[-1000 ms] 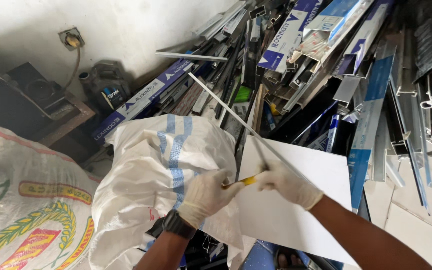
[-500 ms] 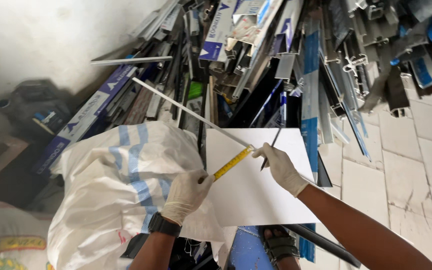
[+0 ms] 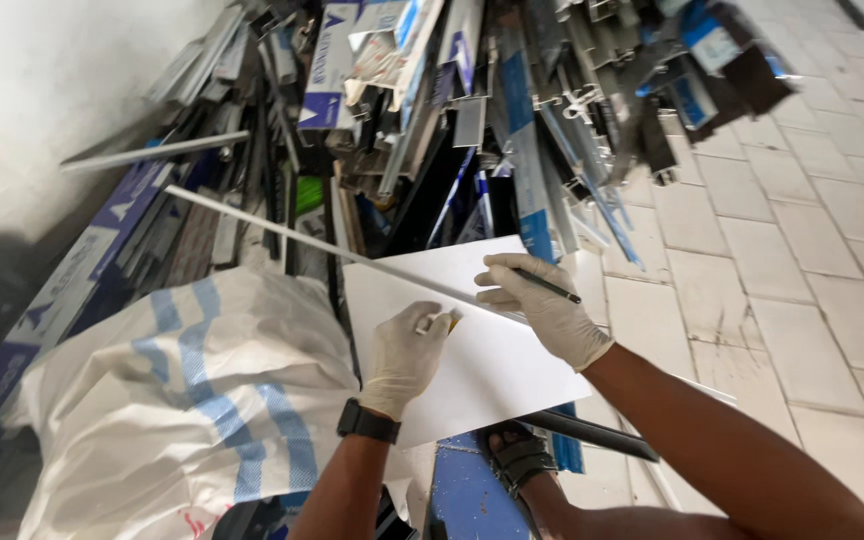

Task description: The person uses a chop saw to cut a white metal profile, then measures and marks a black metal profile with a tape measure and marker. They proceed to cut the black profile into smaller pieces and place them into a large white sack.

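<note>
White sheet [image 3: 482,350] at frame centre, resting tilted across a woven sack [image 3: 182,400] and scrap profiles [image 3: 512,110]. Left hand [image 3: 404,355] gloved, fingers pinching a small yellow-tipped tape end on the sheet. Right hand [image 3: 542,305] gloved, fingers closed around a pencil [image 3: 547,285]. Probably thin, light, stiff, smooth and slippery; best gripped at opposite edges.

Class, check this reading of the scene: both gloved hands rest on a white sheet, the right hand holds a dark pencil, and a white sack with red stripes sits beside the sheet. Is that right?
Not quite. The sack has blue stripes, not red, as the head view shows. The rest stands: both gloved hands rest on the white sheet, the left hand and the right hand, and the right holds a dark pencil.
</note>
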